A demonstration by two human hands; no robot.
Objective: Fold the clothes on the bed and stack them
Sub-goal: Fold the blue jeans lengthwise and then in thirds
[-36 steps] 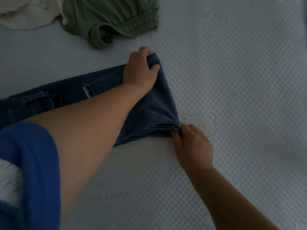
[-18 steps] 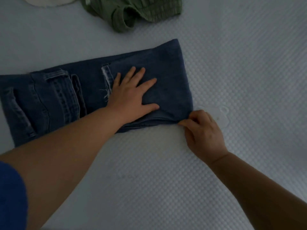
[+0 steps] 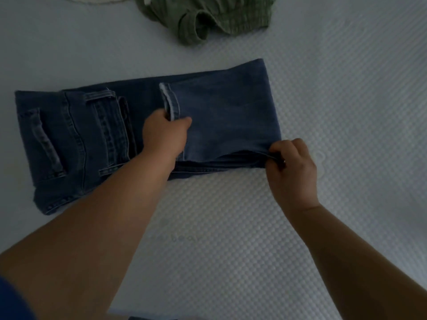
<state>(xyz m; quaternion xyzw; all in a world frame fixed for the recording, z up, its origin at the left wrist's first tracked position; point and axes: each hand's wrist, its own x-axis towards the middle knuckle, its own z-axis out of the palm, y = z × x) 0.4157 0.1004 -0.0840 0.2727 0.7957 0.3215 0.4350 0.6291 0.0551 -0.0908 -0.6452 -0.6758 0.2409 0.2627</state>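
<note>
Now the left hand (image 3: 165,137) is gripping the hem of the folded blue jeans (image 3: 226,112) lying mid-bed (image 3: 231,227), while the right hand (image 3: 291,167) is pinching their near right corner (green garment (image 3: 208,17) crumpled at the far edge).

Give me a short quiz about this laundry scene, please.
1. True or false: the left hand grips the hem of the jeans.
2. What does the right hand pinch: A) the jeans' near right corner, B) the green garment, C) the bed?
3. Fill in: the green garment lies ___ the jeans, unfolded.

Key: 1 true; 2 A; 3 beyond.
</note>
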